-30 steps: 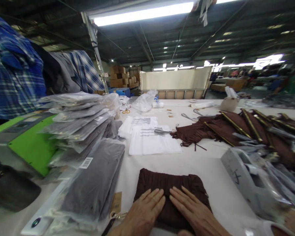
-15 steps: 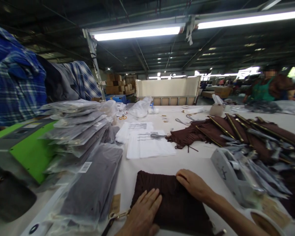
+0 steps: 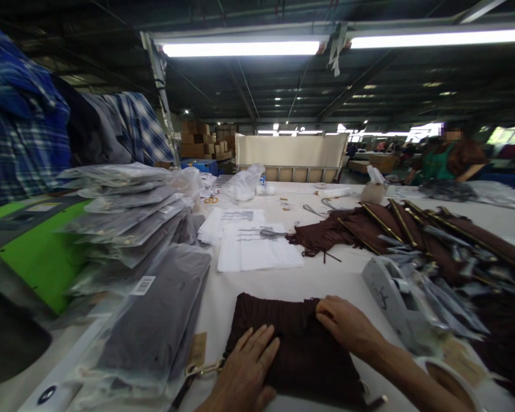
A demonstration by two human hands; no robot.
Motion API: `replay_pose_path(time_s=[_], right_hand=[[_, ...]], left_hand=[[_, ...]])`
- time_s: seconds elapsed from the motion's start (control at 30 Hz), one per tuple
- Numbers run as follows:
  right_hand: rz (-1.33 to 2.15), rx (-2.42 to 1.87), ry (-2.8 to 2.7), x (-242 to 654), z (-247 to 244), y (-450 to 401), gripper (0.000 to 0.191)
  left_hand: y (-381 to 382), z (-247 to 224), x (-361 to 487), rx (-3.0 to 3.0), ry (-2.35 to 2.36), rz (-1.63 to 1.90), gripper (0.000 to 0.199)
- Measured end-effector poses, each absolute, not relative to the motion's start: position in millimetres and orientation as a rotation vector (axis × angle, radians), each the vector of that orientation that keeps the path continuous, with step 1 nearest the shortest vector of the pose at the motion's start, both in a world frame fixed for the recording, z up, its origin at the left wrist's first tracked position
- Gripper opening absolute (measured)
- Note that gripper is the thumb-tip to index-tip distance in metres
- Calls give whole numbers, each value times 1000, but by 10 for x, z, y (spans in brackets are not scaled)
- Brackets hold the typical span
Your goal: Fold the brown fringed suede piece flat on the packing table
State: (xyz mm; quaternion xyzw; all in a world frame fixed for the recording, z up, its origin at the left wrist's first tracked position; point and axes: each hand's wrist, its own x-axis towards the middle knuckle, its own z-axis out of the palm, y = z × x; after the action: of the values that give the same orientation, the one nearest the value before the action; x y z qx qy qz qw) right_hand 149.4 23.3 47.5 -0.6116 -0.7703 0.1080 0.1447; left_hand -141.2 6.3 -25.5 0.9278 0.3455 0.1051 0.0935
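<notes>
A dark brown fringed bag [image 3: 302, 355] lies flat on the white table in front of me. My left hand [image 3: 249, 366] rests on its left side with the fingers stretched out. At the bag's far right corner, my right hand [image 3: 343, 323] has its fingers curled together on the fringe edge. A gold clasp [image 3: 206, 368] on a dark strap sticks out from the bag's left side, close to a brown tag [image 3: 197, 348]. Another small metal-ended piece [image 3: 377, 402] shows at the near right corner.
Plastic-wrapped bags [image 3: 154, 320] are stacked on the left beside a green and grey box [image 3: 43, 252]. White sheets [image 3: 261, 252] lie ahead. Brown bags with gold zippers [image 3: 381, 229], a grey tape dispenser [image 3: 390, 309] and a tape roll [image 3: 446, 380] are on the right. A person [image 3: 448, 157] stands far right.
My right hand has shifted slightly right along the bag's far edge, with its fingers more curled. My left hand stays flat on the bag. The whole view has shifted a little.
</notes>
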Motion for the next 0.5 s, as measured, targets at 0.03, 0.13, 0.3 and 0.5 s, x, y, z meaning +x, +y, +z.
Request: replay_pose_path(time_s=[0.03, 0.13, 0.3, 0.5], right_hand=[[315, -1757, -2232, 1472, 452, 243, 16], [301, -1749, -2252, 1444, 408, 249, 19], [190, -1807, -2213, 1513, 456, 266, 19], [244, -1739, -2316, 1390, 514, 412, 27]], left_hand=[[64, -258, -1413, 2754, 1020, 314, 88], [70, -277, -1413, 2761, 1014, 304, 88], [78, -309, -1418, 2780, 1015, 271, 88], [98, -347, -1421, 2820, 1016, 247, 88]])
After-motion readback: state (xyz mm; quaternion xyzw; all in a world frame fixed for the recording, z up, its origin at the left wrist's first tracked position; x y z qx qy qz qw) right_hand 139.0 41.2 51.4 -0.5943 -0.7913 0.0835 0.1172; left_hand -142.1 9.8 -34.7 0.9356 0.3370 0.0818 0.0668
